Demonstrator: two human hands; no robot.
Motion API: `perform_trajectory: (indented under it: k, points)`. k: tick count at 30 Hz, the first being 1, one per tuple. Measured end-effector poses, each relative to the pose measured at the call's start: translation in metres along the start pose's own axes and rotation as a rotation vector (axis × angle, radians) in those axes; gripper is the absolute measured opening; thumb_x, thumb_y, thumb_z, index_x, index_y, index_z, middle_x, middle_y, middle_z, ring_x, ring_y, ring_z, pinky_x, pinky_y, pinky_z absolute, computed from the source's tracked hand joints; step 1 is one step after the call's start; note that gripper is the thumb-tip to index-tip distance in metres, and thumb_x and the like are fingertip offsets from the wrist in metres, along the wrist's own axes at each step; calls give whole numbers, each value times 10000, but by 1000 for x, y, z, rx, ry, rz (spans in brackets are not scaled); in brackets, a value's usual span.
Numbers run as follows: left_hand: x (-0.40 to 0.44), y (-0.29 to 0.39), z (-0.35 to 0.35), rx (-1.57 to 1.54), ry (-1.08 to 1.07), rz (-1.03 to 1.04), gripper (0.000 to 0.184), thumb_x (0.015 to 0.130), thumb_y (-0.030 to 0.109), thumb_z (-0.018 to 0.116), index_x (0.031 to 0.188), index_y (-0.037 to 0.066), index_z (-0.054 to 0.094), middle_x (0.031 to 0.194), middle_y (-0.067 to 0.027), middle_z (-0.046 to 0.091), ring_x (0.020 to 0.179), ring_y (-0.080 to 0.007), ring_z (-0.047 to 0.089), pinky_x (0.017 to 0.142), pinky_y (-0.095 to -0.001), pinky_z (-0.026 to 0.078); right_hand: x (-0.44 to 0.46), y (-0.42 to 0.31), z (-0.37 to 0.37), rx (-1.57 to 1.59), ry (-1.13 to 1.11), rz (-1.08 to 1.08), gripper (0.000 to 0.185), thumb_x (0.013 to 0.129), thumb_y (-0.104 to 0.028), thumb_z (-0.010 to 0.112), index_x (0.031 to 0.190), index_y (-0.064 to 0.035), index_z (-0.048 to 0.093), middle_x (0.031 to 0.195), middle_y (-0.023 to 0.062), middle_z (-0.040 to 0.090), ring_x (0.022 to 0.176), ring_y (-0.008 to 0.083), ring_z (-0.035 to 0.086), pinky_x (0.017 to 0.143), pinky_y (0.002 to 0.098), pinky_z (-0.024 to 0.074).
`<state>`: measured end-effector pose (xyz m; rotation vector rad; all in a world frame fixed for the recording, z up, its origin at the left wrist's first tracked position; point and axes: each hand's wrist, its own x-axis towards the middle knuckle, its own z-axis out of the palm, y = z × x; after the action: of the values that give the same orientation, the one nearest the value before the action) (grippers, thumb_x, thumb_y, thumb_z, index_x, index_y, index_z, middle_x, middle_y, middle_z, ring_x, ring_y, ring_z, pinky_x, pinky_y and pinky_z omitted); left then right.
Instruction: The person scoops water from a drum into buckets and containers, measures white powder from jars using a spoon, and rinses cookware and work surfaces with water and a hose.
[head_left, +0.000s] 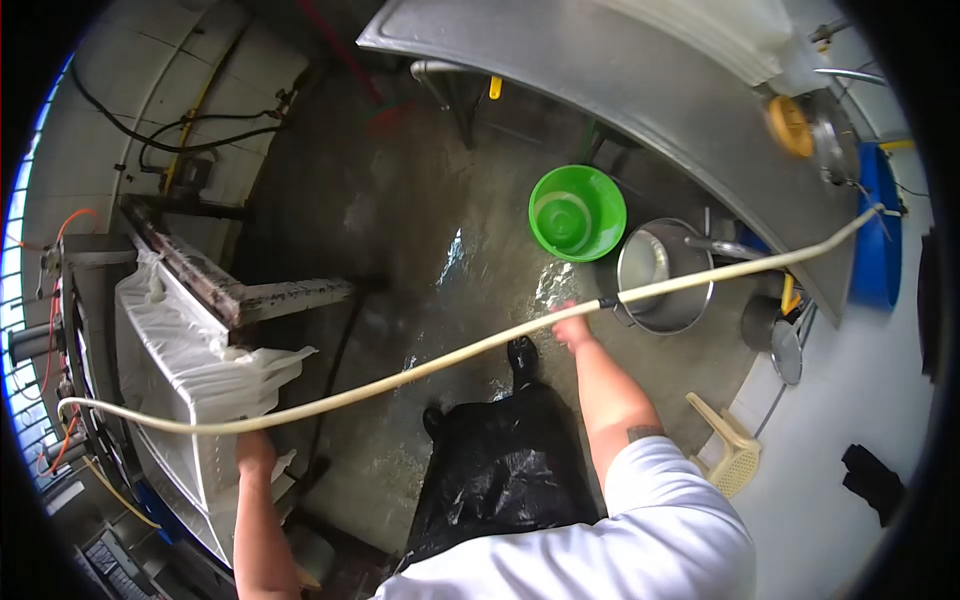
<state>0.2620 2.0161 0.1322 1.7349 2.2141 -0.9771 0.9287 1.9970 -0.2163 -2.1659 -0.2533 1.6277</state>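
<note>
A long cream hose runs across the view at about waist height, with a dark band on it right of the middle. My right hand is closed around the hose just left of that band, fingertips showing on its far side. My left hand is right under the hose near its left part, beside a table covered with white plastic sheeting. The hose hides the fingers of that hand, so its grip does not show. Below, a green basin and a large metal pot stand on the wet floor.
A steel counter spans the upper right. A beige plastic stool and a blue barrel are at right. A worn metal frame juts out at left. Water glistens on the concrete floor.
</note>
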Motion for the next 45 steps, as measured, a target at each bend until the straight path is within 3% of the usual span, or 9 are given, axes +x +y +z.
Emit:
perform_trajectory:
  k: [3, 6, 13, 17, 25, 29, 35, 40, 45]
  points:
    - [3, -18, 21, 142, 78, 130, 250, 1029, 175, 528, 1129, 16, 692, 1148, -253, 717, 1067, -449, 682, 902, -535, 543, 117, -9, 2, 339, 47, 129, 735, 961, -447, 763, 1511, -95, 425, 895, 73, 602, 599, 174, 551, 481, 340, 487]
    - [1, -15, 23, 30, 250, 215, 241, 1047, 193, 551, 1053, -15, 674, 968, -279, 692, 904, -467, 657, 809, -568, 490, 163, -34, -1, 593, 183, 291, 928, 887, -633, 767, 1535, -79, 401, 1279, 190, 568, 1046, 332, 616, 849, 468, 578]
    - [1, -16, 28, -72, 95, -93, 348, 1072, 255, 550, 920, -48, 628, 898, -310, 671, 881, -537, 628, 755, -592, 476, 241, -13, 22, 981, 194, 98, 491, 1053, -199, 583, 1482, -16, 428, 1395, 216, 537, 1148, 385, 619, 896, 513, 587]
    - [5, -25, 36, -23, 124, -7, 353, 1078, 279, 533, 1007, -39, 671, 970, -295, 687, 917, -512, 646, 772, -569, 497, 150, -5, 55, 560, 344, 64, 404, 1033, -137, 560, 1424, -62, 492, 1290, 189, 614, 1035, 316, 682, 730, 446, 613]
    - [21, -34, 66, 113, 64, 143, 396, 1047, 332, 535, 1219, 9, 689, 1270, -252, 686, 1175, -436, 658, 982, -525, 541, -79, 15, 124, -209, -415, 42, 289, 1032, -136, 564, 1307, -46, 583, 1125, 152, 714, 902, 286, 745, 637, 450, 664]
    - [-118, 18, -9, -629, -194, -284, 658, 995, 544, 605, 1297, -40, 601, 1296, -343, 628, 1193, -460, 642, 1016, -531, 524, -228, 1, 154, -536, -612, -142, 322, 983, -130, 586, 1280, -7, 613, 1075, 171, 729, 821, 311, 758, 571, 444, 645]
    - [-352, -5, 166, -1200, 15, -636, 1013, 887, 651, 708, 1513, -82, 397, 1365, -366, 586, 1329, -466, 566, 1142, -505, 453, -400, 23, 208, -874, -868, -355, 376, 970, -93, 586, 1325, 30, 560, 1129, 175, 705, 864, 293, 750, 653, 419, 668]
    - [-519, -38, 226, -1930, 67, -1004, 684, 903, 504, 800, 1194, -53, 528, 1095, -196, 677, 911, -246, 733, 607, -389, 634, -540, 94, 277, -1021, -1023, -509, 359, 960, -86, 578, 1305, 17, 576, 1100, 146, 711, 810, 234, 735, 609, 347, 633]
    - [-619, -51, 308, -2112, 437, -1194, 617, 915, 402, 801, 1219, -65, 535, 1020, -176, 702, 846, -260, 737, 639, -396, 641, -656, 166, 355, -1249, -1251, -616, 315, 994, -121, 582, 1281, 4, 609, 1153, 122, 709, 873, 208, 722, 645, 322, 619]
